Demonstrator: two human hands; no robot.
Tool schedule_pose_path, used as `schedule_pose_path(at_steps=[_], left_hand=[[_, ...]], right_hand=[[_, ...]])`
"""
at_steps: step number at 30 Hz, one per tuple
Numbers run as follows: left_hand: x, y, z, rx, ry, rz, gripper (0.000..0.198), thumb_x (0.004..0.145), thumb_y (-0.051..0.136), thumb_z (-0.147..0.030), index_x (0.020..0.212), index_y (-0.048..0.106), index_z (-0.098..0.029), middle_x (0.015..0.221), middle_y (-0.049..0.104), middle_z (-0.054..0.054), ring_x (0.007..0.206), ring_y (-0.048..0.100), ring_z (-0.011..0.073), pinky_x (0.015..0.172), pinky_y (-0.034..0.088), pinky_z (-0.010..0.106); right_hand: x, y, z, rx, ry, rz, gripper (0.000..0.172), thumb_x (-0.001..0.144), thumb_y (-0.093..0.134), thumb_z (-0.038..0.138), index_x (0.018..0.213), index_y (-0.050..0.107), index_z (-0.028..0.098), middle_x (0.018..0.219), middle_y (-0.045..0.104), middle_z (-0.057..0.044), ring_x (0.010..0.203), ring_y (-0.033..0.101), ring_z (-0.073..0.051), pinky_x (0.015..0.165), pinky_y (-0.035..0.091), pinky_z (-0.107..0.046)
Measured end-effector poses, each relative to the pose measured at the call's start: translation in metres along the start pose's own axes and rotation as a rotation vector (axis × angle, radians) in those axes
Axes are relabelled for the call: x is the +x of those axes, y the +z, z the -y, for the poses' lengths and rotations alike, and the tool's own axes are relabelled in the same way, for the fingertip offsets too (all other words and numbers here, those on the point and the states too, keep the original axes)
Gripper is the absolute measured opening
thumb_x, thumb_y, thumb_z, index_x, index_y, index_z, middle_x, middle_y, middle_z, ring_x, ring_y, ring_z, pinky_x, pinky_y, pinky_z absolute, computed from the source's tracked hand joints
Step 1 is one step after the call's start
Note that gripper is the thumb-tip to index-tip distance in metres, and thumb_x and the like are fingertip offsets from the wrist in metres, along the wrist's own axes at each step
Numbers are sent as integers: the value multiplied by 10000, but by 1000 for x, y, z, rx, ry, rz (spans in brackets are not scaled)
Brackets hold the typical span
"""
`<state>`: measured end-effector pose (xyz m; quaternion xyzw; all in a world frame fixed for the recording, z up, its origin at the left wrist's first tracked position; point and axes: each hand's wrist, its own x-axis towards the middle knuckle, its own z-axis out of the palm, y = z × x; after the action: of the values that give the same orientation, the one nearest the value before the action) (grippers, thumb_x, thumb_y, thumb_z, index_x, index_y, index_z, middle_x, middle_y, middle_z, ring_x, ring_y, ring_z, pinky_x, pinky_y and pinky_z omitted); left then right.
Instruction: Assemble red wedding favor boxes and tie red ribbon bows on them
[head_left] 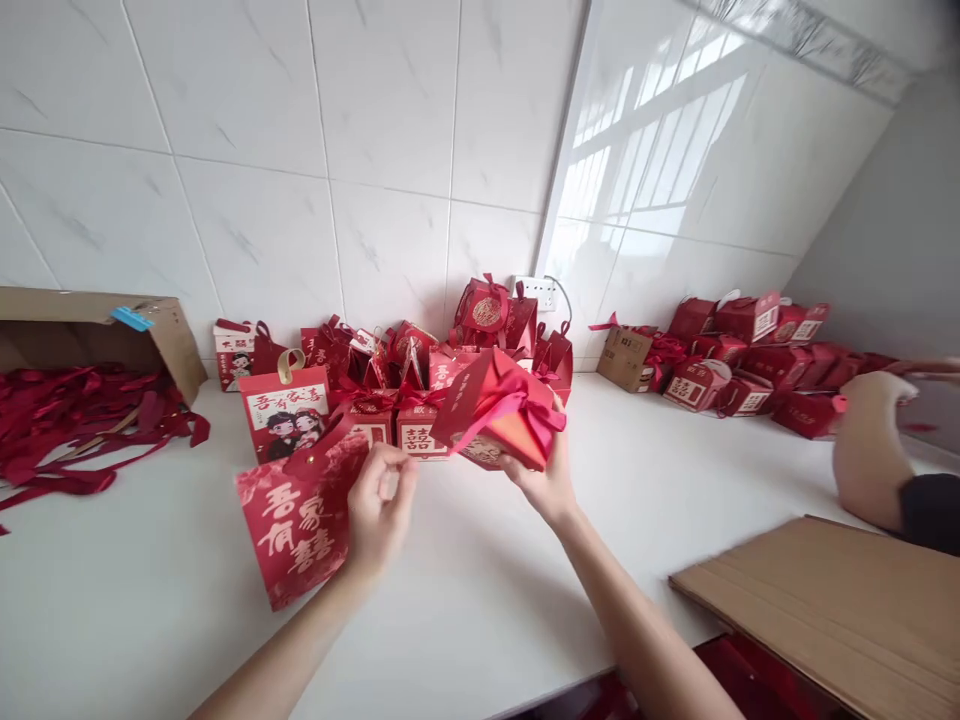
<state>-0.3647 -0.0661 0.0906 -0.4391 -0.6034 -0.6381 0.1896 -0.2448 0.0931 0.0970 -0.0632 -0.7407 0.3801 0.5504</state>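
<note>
My right hand (544,480) is wrapped round a red gift box (491,410), held tilted above the table. A bright pink ribbon (510,400) crosses the box and is tied in a bow. My left hand (382,505) is closed, thumb and forefinger pinched together to the left of the box; whether anything is between them I cannot make out. Just beside it, partly covered by the hand, is a red gift bag (300,530) with pale lettering. Behind that bag stands another red bag (285,410) with a cartoon couple on it.
More red gift boxes (420,430) stand along the tiled wall. A cardboard box (172,340) of loose red ribbons (67,420) lies at the left. Stacked boxes (772,350) fill the back right, near another person's arm (870,450). A cardboard flap (832,600) is at the front right.
</note>
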Motion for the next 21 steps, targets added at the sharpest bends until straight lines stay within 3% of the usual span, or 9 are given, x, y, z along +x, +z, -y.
schedule_pose_path(at_steps=[4, 6, 8, 11, 16, 21], left_hand=[[-10, 1, 1, 96, 476, 360, 138, 836, 498, -108, 723, 520, -185, 672, 536, -6, 662, 535, 123, 612, 468, 234], [-15, 4, 0, 128, 596, 517, 163, 832, 481, -75, 720, 529, -182, 666, 544, -3, 652, 528, 124, 600, 461, 235], [-17, 7, 1, 135, 610, 586, 188, 839, 463, -60, 711, 532, -180, 666, 548, -2, 647, 532, 123, 600, 462, 234], [-16, 9, 6, 100, 561, 589, 195, 853, 455, -71, 725, 548, -185, 674, 552, -9, 639, 555, 110, 610, 474, 216], [-14, 11, 19, -16, 507, 572, 151, 873, 501, -153, 753, 560, -224, 671, 560, -55, 590, 580, 76, 565, 468, 148], [-15, 14, 25, -14, 505, 583, 136, 861, 536, -173, 746, 545, -245, 665, 573, -72, 571, 577, 71, 573, 468, 144]], right_hand=[[-14, -14, 33, 467, 399, -45, 647, 791, 510, 602, 1301, 402, 219, 1209, 589, -129, 1076, 602, -291, 899, 507, -497], [-26, -26, 50, 687, 553, -74, 620, 788, 476, 628, 1258, 445, 225, 1213, 603, -123, 1066, 614, -293, 889, 517, -503], [-39, -39, 66, 821, 689, -92, 613, 770, 475, 654, 1212, 486, 230, 1222, 610, -113, 1064, 620, -297, 897, 512, -523], [-59, -58, 87, 882, 815, -56, 635, 791, 410, 693, 1171, 538, 200, 1235, 611, -117, 1102, 608, -288, 960, 469, -537], [-86, -81, 112, 874, 843, 5, 677, 812, 340, 733, 1132, 593, 193, 1252, 608, -107, 1125, 607, -249, 1066, 367, -504], [-107, -98, 130, 756, 840, -108, 686, 842, 287, 715, 1144, 610, 191, 1221, 634, -101, 1135, 598, -275, 1011, 413, -549]])
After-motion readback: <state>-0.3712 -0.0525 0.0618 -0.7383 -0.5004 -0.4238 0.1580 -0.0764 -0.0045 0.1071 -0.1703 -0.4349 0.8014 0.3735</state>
